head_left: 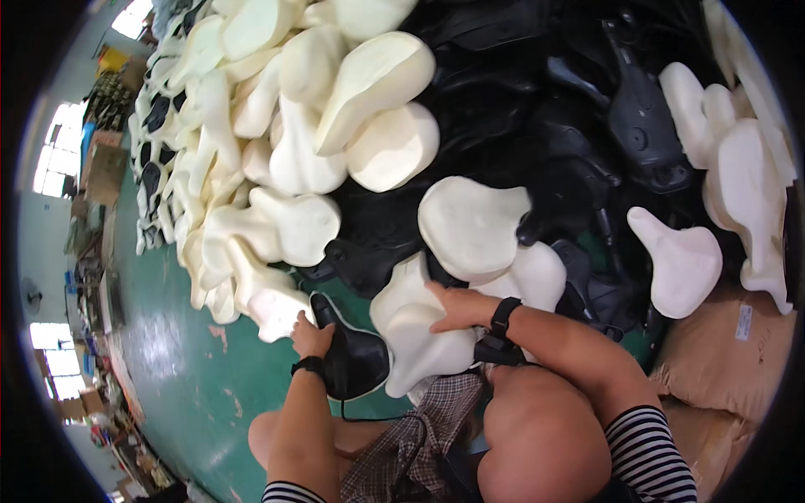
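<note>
My left hand (312, 338) is at the left edge of a black bicycle saddle base (354, 362) with a thin pale rim, fingers curled there. Its fingertips come close to a white foam saddle pad (278, 312) at the edge of the pile. My right hand (463, 307) has thumb and forefinger spread, resting on a white foam saddle pad (432, 342) in front of me. Another white pad (406, 283) lies just behind that one, partly covered by it. Both wrists wear black bands. Whether the left fingers reach under the black base is hidden.
A tall heap of cream foam saddle pads (306, 138) rises at the far left. Black saddle bases (641, 126) are piled at the back right. Single white pads (677, 264) lie to the right, near brown sacks (725, 356). The floor (180, 352) is green.
</note>
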### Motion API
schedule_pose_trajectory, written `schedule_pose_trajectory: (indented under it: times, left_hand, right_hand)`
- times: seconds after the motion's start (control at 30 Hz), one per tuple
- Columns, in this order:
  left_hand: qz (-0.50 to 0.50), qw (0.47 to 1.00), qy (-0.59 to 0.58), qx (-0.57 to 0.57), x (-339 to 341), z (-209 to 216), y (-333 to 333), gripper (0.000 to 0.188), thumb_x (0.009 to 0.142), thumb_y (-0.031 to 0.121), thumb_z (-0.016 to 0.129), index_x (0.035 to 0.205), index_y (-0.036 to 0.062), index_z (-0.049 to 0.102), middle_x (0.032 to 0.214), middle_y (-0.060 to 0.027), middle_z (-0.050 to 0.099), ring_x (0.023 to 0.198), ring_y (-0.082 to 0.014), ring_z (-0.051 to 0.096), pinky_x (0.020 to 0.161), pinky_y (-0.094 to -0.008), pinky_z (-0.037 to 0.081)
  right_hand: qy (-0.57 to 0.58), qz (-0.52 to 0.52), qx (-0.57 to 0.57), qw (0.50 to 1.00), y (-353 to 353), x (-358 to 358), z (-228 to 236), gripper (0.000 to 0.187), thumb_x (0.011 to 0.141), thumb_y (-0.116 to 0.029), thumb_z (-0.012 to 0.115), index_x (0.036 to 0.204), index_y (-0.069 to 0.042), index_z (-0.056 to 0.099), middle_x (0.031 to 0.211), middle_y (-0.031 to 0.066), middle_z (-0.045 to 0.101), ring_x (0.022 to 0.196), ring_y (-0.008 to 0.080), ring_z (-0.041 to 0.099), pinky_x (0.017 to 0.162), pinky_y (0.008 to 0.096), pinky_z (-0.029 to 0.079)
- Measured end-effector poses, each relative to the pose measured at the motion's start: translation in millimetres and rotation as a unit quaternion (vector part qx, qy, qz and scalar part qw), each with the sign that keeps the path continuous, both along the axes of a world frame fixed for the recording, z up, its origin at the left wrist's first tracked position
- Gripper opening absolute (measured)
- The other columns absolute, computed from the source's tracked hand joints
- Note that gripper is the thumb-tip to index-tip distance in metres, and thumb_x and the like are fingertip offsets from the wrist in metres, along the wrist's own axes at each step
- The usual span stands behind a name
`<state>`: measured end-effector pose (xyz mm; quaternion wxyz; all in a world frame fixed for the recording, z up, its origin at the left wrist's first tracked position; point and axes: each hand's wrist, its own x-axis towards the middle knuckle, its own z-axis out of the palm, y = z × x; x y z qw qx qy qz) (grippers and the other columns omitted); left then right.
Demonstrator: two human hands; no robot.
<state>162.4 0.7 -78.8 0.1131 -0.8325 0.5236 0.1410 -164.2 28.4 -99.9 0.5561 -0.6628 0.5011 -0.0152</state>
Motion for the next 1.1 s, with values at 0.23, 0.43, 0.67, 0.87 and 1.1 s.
schedule_pose_trajectory:
  times: [0.23,0.43,0.67,0.87,1.1]
  left_hand:
    - [-0.164,0.941,0.295,-0.006,-51,-59,-5,0.057,0.068,0.016,0.067,0.12,-0.0018,0.053,0.109,-0.0223,0.063,0.103,-0.0366,0.06,0.089,-0.0395,0.047]
    - [-0.089,0.95,0.294,0.048,-66,-62,0,0.044,0.069,0.024,0.073,0.103,-0.0021,0.064,0.1,-0.0236,0.064,0.094,-0.0327,0.063,0.082,-0.0385,0.049]
    - [-0.059,0.909,0.412,0.022,-97,101,0,0.012,0.084,0.007,0.062,0.093,0.0021,0.055,0.077,-0.0053,0.056,0.07,-0.0103,0.05,0.061,-0.026,0.042]
    - [-0.123,0.829,0.5,-0.217,-99,211,-2,0.026,0.083,-0.001,0.061,0.108,-0.0038,0.055,0.102,-0.0062,0.06,0.096,-0.0139,0.056,0.087,-0.0282,0.046]
    - [-0.023,0.706,0.692,-0.15,-155,180,-11,0.025,0.095,0.012,0.054,0.117,0.002,0.057,0.101,0.0005,0.061,0.087,-0.0049,0.053,0.077,-0.0184,0.042]
  right_hand:
    - [-0.255,-0.285,-0.027,0.924,-10,-107,110,0.02,0.084,-0.008,0.063,0.103,-0.001,0.062,0.084,0.0052,0.066,0.079,0.0138,0.063,0.073,0.0268,0.051]
    - [0.409,-0.231,-0.317,0.824,-2,-180,33,0.066,0.072,-0.004,0.071,0.132,-0.012,0.045,0.134,0.0144,0.045,0.119,0.0327,0.045,0.099,0.0418,0.039]
    - [0.339,-0.374,-0.329,0.798,1,-214,8,0.057,0.08,-0.007,0.066,0.133,-0.011,0.046,0.132,0.0166,0.049,0.12,0.0354,0.047,0.098,0.0409,0.041]
    - [0.053,-0.596,-0.489,0.635,16,-208,130,0.031,0.095,-0.015,0.054,0.123,0.0,0.056,0.118,0.0114,0.061,0.103,0.0205,0.058,0.093,0.0303,0.044]
    - [-0.307,-0.544,-0.162,0.764,4,-108,183,0.023,0.09,-0.009,0.06,0.11,0.002,0.063,0.108,0.0064,0.063,0.095,0.012,0.058,0.085,0.0235,0.045]
